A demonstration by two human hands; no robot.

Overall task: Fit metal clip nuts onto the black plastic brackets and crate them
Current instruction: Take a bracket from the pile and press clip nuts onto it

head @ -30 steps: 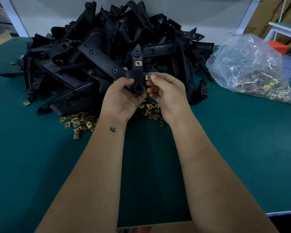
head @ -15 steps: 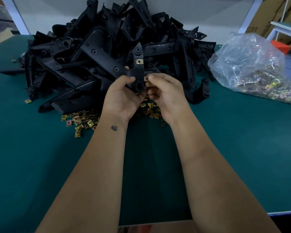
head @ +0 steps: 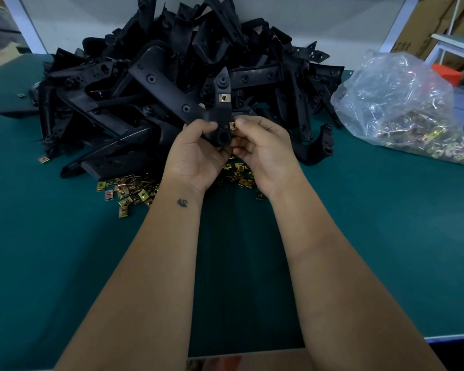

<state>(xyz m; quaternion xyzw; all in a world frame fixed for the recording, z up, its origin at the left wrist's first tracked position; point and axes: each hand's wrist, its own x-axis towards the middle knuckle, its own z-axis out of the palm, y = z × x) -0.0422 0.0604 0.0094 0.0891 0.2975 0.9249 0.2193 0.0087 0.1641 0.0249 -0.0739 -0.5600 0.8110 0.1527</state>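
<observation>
Bracket (head: 196, 103) held above the green tabletop (head: 373, 223): left hand (head: 198, 153) grips its lower end, fingers curled around it. One clip nut (head: 224, 97) sits fitted on the upright tab. Right hand (head: 263, 148) pinches a second clip nut (head: 232, 126) against the bracket edge; seating depth appears partial. Loose clip nuts (head: 129, 190) lie below the hands, beside the bracket pile (head: 172, 62). Clear bag (head: 402, 108) of nuts rests at right.
</observation>
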